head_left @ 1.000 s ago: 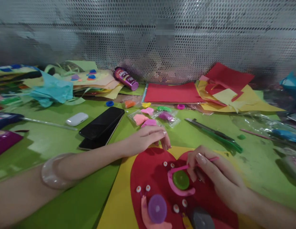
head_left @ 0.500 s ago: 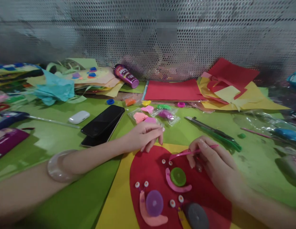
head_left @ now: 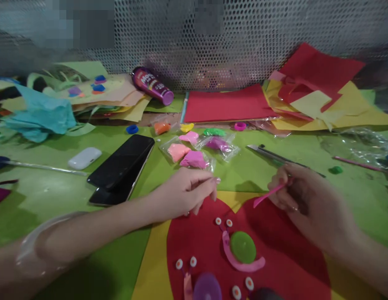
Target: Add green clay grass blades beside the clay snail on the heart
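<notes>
My right hand (head_left: 309, 200) pinches a pink plastic modelling-clay tool (head_left: 270, 195), its flat end pointing down-left above the red paper heart (head_left: 194, 246). Loosely bent and apart, the fingers of my left hand (head_left: 187, 189) rest by the heart's upper left lobe, with nothing visible in them. On the heart lies a pink clay snail (head_left: 229, 254) with a green round shell (head_left: 243, 247) and two white-and-orange eyes. Lower left is a salmon clay snail with a purple shell (head_left: 208, 288). Another snail's eyes (head_left: 243, 288) and dark shell are cut off by the bottom edge.
Bagged clay lumps (head_left: 194, 159) lie beyond my left hand. Two stacked phones (head_left: 121, 162) and a white earbud case (head_left: 85, 158) are at left. A cutter knife (head_left: 275, 156) lies near my right hand. Paper sheets (head_left: 228, 104) and a purple tube (head_left: 153, 85) line the mesh wall.
My right hand has drawn the pink tool away from the green-shelled snail's eyes, up and to the right. The view has shifted closer. My left hand stays near the heart's upper left edge.
</notes>
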{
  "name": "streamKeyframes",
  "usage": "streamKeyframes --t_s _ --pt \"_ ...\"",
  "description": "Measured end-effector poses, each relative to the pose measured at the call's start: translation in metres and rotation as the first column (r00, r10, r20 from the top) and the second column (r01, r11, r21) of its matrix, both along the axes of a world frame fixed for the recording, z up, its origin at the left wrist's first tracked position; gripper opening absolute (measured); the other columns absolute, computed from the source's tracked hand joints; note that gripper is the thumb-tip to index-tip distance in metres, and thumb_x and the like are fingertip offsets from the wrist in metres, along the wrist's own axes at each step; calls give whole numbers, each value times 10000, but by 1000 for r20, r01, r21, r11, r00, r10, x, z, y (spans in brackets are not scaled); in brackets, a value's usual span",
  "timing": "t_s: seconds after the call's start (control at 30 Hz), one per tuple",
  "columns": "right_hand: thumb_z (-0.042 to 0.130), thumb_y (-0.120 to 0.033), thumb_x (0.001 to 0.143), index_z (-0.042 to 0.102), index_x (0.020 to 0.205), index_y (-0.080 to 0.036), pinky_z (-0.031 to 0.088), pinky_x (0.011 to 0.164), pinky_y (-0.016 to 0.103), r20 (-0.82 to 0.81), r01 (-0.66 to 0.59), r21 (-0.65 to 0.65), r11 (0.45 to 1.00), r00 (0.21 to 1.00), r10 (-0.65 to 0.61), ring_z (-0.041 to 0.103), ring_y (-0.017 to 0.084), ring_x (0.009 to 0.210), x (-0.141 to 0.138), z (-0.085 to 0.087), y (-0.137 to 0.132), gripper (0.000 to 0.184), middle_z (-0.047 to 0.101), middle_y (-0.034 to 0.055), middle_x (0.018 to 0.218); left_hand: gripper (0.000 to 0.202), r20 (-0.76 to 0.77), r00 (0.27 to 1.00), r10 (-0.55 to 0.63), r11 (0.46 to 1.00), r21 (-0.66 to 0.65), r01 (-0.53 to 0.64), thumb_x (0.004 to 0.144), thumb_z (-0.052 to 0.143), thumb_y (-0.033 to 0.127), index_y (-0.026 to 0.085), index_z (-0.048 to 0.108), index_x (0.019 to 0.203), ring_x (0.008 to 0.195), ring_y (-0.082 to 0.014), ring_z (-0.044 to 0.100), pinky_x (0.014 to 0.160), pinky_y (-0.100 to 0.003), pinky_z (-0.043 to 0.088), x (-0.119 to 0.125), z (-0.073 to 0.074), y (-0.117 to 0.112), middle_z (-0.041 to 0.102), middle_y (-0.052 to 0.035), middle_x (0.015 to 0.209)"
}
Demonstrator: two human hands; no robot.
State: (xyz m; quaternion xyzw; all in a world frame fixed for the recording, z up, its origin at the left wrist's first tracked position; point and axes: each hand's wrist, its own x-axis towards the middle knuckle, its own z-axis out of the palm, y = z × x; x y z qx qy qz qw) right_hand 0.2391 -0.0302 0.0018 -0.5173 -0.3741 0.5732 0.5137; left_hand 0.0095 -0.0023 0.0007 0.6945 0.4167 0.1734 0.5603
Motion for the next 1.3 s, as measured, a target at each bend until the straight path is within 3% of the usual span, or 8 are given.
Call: streamKeyframes --t_s 0.2,0.4,0.63,1.3 --pt "556 -457 895 591 698 -225 349 423 237 55 -165 -23 986 985 166 461 131 477 6 -2 -3 307 522 15 534 326 -21 999 -48 999 24 49 955 396 335 167 525 708 445 -54 526 437 -132 403 -3 -3 1 553 46 530" --pt "485 -467 946 636 773 -249 372 458 220 191 -435 -61 898 878 438 477 124 510 3 -4 -13 317 647 25 614 316 -18 997 -69 993 90 70 948 405 305 168 525 690 452 -37 502 443 -122 376 -4 -2 0 534 61 516" --pt "473 -479 952 649 748 -247 356 438 227 263 -425 -67 903 865 427 460 123 495 4 -10 -16 355 644 23 624 295 -11 999 -49 993 111 50 948 413 297 169 548 720 511 -34 542 490 -114 420 -4 -2 0 604 46 626" --pt "463 -494 954 579 767 -208 309 426 205 254 -441 -29 897 865 434 438 98 499 -4 -1 -16 361 656 23 656 272 -17 999 -43 992 116 45 968 400 300 185 562 782 553 -40 562 531 -114 448 -7 -5 -4 638 48 674"
